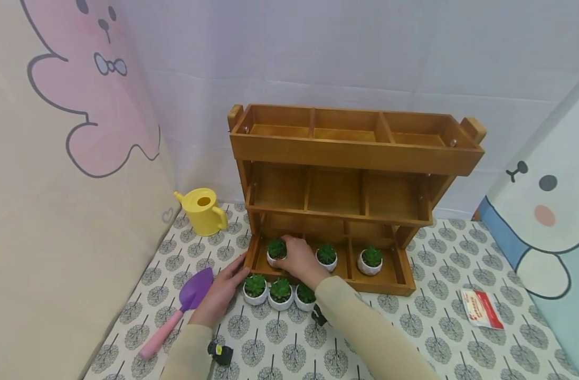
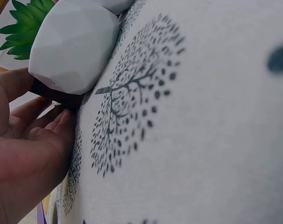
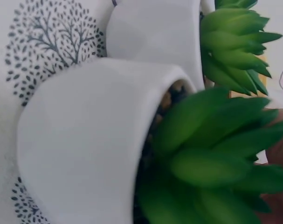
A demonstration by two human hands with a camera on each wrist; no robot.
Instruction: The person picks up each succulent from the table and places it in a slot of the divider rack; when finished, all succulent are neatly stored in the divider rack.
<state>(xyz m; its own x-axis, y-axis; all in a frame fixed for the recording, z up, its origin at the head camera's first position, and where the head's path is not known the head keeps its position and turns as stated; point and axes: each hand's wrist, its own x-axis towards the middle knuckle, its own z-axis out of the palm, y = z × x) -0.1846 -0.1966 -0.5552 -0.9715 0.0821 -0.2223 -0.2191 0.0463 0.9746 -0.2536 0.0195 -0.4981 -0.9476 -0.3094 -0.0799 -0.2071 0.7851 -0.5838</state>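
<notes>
In the head view my right hand (image 1: 302,258) pinches a small white potted succulent (image 1: 276,248) in the bottom tier's left compartment. Thumb and fingers sit on either side of the pot. At the front left corner of the wooden shelf (image 1: 327,153), my left hand (image 1: 221,293) grips the edge. The left wrist view shows that thumb and the curled fingers (image 2: 36,123) at the dark wooden edge, beside a white pot (image 2: 76,49). Two more succulents (image 1: 326,254) (image 1: 371,257) occupy the middle and right bottom compartments. Before the shelf stand three potted succulents (image 1: 281,291) in a row.
A yellow watering can (image 1: 202,212) stands left of the shelf. Near my left forearm lies a trowel (image 1: 192,292) with a purple blade and pink handle. A red and white packet (image 1: 482,309) is on the patterned tablecloth (image 1: 441,316) at right. Fabric walls surround the table.
</notes>
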